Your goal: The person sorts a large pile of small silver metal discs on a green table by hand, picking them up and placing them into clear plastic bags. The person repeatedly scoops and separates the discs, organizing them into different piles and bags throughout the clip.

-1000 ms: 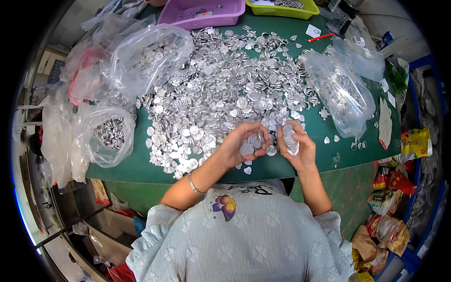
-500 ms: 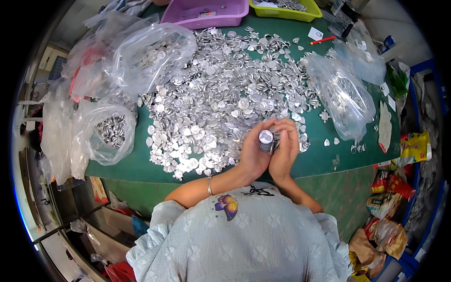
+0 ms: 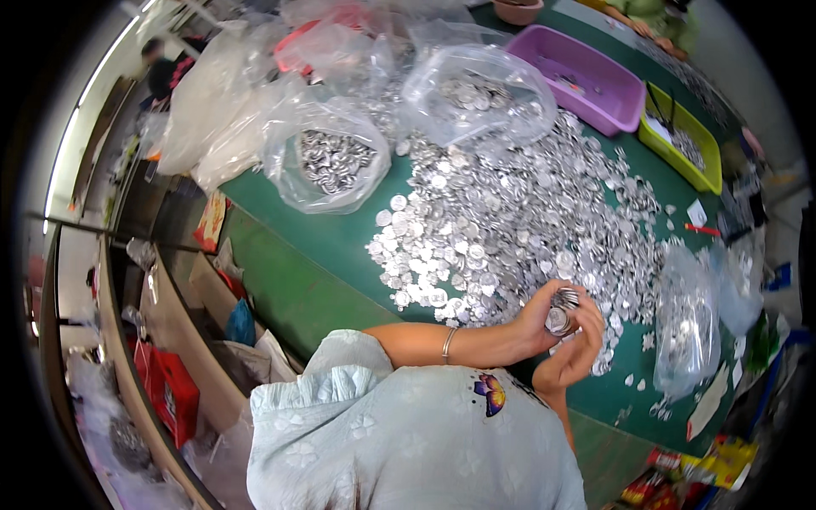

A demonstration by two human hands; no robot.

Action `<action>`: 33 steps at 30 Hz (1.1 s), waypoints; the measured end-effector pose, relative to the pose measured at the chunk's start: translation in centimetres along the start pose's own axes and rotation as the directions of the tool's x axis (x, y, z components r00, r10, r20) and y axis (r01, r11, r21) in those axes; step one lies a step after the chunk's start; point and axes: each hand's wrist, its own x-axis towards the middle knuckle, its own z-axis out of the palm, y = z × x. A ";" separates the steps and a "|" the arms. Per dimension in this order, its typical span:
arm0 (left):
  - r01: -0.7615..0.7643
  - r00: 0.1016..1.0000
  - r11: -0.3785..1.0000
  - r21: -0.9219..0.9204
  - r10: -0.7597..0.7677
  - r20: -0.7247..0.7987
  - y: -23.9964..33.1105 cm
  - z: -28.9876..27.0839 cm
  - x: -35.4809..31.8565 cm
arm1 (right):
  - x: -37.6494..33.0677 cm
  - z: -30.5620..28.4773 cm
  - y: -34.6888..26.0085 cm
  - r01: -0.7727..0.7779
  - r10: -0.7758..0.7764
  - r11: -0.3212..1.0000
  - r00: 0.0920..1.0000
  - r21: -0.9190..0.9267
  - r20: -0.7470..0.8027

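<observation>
My left hand (image 3: 534,321) and right hand (image 3: 576,350) are cupped together at the near edge of a big heap of silver-coloured metal pieces (image 3: 501,229). Between them is a small bunch of silver metal pieces (image 3: 558,320); a round disc face and several curved, ring-like bands show. Fingers of both hands curl round this bunch, and the palms hide part of it. The heap's pieces are mostly small round or scalloped discs, some with curved bands, spread loosely over the green table (image 3: 297,246).
An open plastic bag (image 3: 374,183) of ring-like pieces stands at left, with another bag (image 3: 425,102) behind the heap. A purple tray (image 3: 625,102) and a yellow-green tray (image 3: 710,174) sit at the far right. Nearer right lies a filled bag (image 3: 687,331). A person in green (image 3: 671,30) sits beyond.
My view has swung to the left, so the table and heap appear turned and shifted right. Both hands stay cupped around the metal pieces, which now show more of their curved bands.
</observation>
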 end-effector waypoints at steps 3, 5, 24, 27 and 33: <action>-0.015 0.997 0.997 -0.072 0.020 0.078 2.8 -0.1 -1.2 | -0.3 -0.6 0.3 -0.079 0.079 0.997 0.997 0.027 -0.011; -0.070 0.997 0.997 -0.045 0.069 -0.027 5.4 0.2 -3.3 | -0.5 -0.6 0.6 -0.222 0.225 0.970 0.974 0.100 -0.028; -0.632 0.772 0.774 -0.040 0.634 0.047 28.9 9.9 3.7 | -2.5 -1.0 1.2 -0.679 0.660 0.718 0.734 0.153 0.162; -0.712 0.696 0.695 0.100 0.717 -0.029 27.8 12.6 4.1 | -2.6 -1.4 1.8 -0.680 0.668 0.719 0.733 0.143 0.126; -0.772 0.585 0.576 0.268 0.809 -0.052 29.2 11.2 4.3 | -2.6 -2.0 1.9 -0.675 0.661 0.732 0.737 0.097 0.140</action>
